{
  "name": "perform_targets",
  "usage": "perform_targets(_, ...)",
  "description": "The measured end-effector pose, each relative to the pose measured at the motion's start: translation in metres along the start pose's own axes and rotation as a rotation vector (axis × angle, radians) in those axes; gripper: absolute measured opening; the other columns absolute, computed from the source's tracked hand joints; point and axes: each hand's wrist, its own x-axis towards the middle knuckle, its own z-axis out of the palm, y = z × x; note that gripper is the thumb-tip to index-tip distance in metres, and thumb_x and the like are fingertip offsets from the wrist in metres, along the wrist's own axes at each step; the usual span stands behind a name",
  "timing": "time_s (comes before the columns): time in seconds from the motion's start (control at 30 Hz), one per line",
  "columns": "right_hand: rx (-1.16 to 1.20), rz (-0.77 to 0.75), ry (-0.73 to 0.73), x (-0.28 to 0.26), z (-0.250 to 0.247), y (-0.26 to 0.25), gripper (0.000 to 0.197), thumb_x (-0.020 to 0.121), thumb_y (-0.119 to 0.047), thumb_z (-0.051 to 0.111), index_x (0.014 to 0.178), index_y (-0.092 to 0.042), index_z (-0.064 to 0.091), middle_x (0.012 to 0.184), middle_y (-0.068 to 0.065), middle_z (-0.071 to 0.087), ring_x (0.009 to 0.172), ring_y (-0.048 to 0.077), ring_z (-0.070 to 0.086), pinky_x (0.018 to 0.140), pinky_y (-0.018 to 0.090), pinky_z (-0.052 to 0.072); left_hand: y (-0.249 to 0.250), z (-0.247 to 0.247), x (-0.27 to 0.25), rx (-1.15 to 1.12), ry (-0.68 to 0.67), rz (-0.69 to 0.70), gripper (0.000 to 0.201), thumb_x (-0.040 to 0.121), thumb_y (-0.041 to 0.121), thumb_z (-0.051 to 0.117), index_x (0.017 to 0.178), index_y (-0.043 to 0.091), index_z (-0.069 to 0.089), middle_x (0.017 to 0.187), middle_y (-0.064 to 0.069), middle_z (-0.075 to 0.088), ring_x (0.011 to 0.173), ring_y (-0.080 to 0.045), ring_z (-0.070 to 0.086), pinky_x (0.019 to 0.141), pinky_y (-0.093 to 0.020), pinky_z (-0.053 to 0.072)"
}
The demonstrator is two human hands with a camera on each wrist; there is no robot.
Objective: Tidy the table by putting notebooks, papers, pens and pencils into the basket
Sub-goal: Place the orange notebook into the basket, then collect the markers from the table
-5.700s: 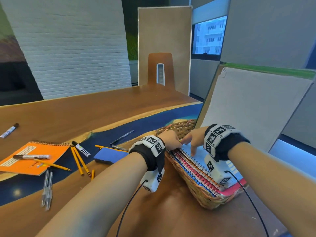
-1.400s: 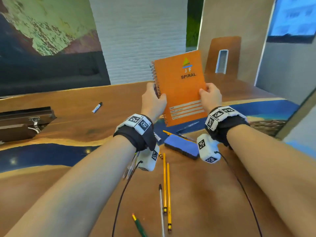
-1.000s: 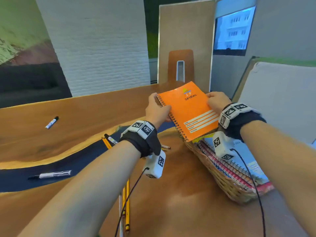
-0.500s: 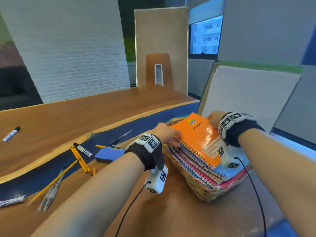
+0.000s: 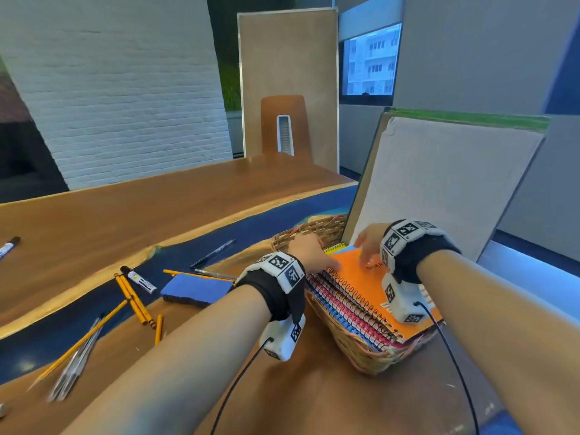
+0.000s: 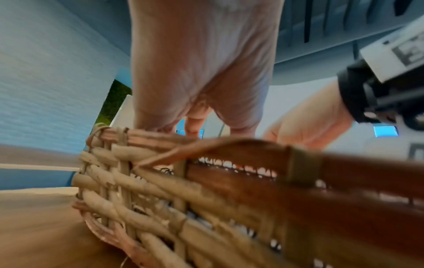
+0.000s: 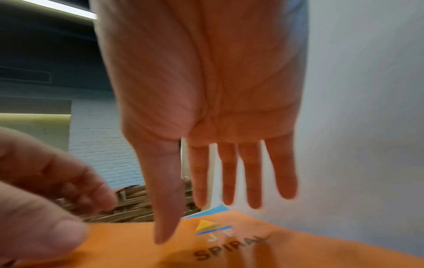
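Note:
An orange spiral notebook [image 5: 361,287] lies flat on top of a stack of spiral notebooks in the wicker basket [image 5: 314,229]. My left hand [image 5: 310,249] is at the notebook's spiral edge, near its far left corner. Its fingers are loosely curled and its thumb rests on the cover [image 7: 252,253]. My right hand [image 5: 367,243] hovers over the far end of the cover. In the right wrist view the right hand [image 7: 218,127] has straight, spread fingers and holds nothing. The left wrist view shows the basket wall [image 6: 160,199] close up, with my left fingers hidden behind its rim.
Left of the basket on the wooden table lie a blue eraser [image 5: 196,288], yellow pencils [image 5: 131,296], a marker [image 5: 139,279], a black pen [image 5: 213,252] and more pens [image 5: 75,365]. Another marker [image 5: 8,244] lies far left. A large board [image 5: 439,189] leans behind the basket.
The orange notebook, held up in both hands, was carried right and laid on the stack in the basket. My right hand let go and its fingers straightened.

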Motion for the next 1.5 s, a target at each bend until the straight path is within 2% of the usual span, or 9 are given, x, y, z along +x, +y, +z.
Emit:
perform_targets(0.13,0.033,-0.154,-0.075,-0.003,-0.002,-0.024,0.052,0.088,-0.015,0.061,0.138,-0.022,0.047,0.144,0.0,0.043,0.134,0.021,0.038,0.108,0.035,0.031,-0.001,0.004,0.002,0.055,-0.086,-0.039,0.052,0.092,0.048,0.05,0.12,0.004,0.059,0.11,-0.007,0.062,0.098,-0.022,0.06,0.069,-0.026,0.043)
perform_targets(0.4,-0.145,-0.229,-0.028,0.002,0.006,-0.049,0.037,0.093,-0.023,0.053,0.129,-0.016,0.056,0.129,0.006,0.057,0.119,0.024,0.052,0.1,0.034,0.039,-0.007,-0.005,0.005,0.014,-0.031,0.001,0.037,0.095,0.04,0.049,0.105,0.008,0.065,0.097,-0.004,0.062,0.084,-0.018,0.057,0.06,-0.023,0.044)
perform_targets(0.6,-0.008,-0.283,0.122,0.0,-0.007,-0.071,0.016,0.09,-0.029,0.053,0.084,-0.016,0.06,0.083,0.006,0.061,0.073,0.02,0.055,0.072,0.031,0.043,-0.028,-0.049,-0.018,-0.197,0.259,0.104,0.022,0.092,0.021,0.055,0.106,0.01,0.068,0.108,-0.003,0.067,0.089,-0.011,0.054,0.075,-0.023,0.043)
perform_targets(0.73,0.109,-0.365,0.175,-0.012,-0.015,-0.108,0.025,0.09,-0.015,0.054,0.111,-0.01,0.068,0.113,0.007,0.066,0.106,0.025,0.06,0.087,0.032,0.047,-0.062,-0.086,-0.04,-0.155,0.334,0.011,0.02,0.091,0.016,0.054,0.099,0.009,0.071,0.093,-0.004,0.066,0.084,-0.015,0.056,0.069,-0.023,0.044)
perform_targets(0.87,0.131,-0.5,0.157,-0.022,-0.007,-0.153,0.023,0.088,-0.015,0.057,0.108,-0.015,0.069,0.111,0.006,0.068,0.103,0.025,0.061,0.091,0.036,0.051,-0.104,-0.111,-0.065,-0.118,0.327,-0.119,0.014,0.087,0.015,0.057,0.086,0.012,0.071,0.077,-0.007,0.068,0.067,-0.019,0.061,0.058,-0.022,0.051)
perform_targets(1.03,0.118,-0.673,0.063,-0.041,0.023,-0.206,0.024,0.087,-0.012,0.059,0.109,-0.012,0.068,0.111,0.005,0.067,0.102,0.022,0.061,0.09,0.032,0.049,-0.151,-0.128,-0.11,-0.043,0.138,-0.256,0.004,0.084,0.013,0.065,0.082,0.015,0.068,0.072,-0.001,0.071,0.066,-0.013,0.066,0.06,-0.024,0.054)
perform_targets(1.17,0.093,-0.727,-0.133,-0.055,0.044,-0.232,0.019,0.087,-0.015,0.062,0.105,-0.008,0.067,0.077,0.0,0.066,0.072,0.012,0.062,0.053,0.013,0.048,-0.18,-0.128,-0.145,0.08,-0.047,-0.347,0.004,0.08,0.018,0.074,0.081,0.02,0.07,0.055,0.011,0.066,0.06,-0.005,0.062,0.053,-0.017,0.047)
perform_targets(1.27,0.071,-0.722,-0.251,-0.064,0.06,-0.245,0.022,0.086,-0.021,0.065,0.102,-0.005,0.068,0.083,0.002,0.067,0.077,0.017,0.063,0.053,0.02,0.046,-0.197,-0.125,-0.166,0.127,-0.146,-0.435,0.011,0.076,0.014,0.077,0.075,0.019,0.068,0.065,0.003,0.066,0.065,-0.011,0.062,0.055,-0.02,0.048)
perform_targets(1.5,0.066,-0.656,-0.362,-0.077,0.095,-0.268,0.015,0.082,-0.023,0.071,0.077,-0.013,0.062,0.072,0.001,0.064,0.057,0.013,0.059,0.044,0.018,0.045,-0.214,-0.112,-0.214,0.236,-0.547,-0.557,0.021,0.076,0.013,0.077,0.086,0.027,0.065,0.094,0.0,0.065,0.091,-0.016,0.06,0.092,-0.035,0.048)
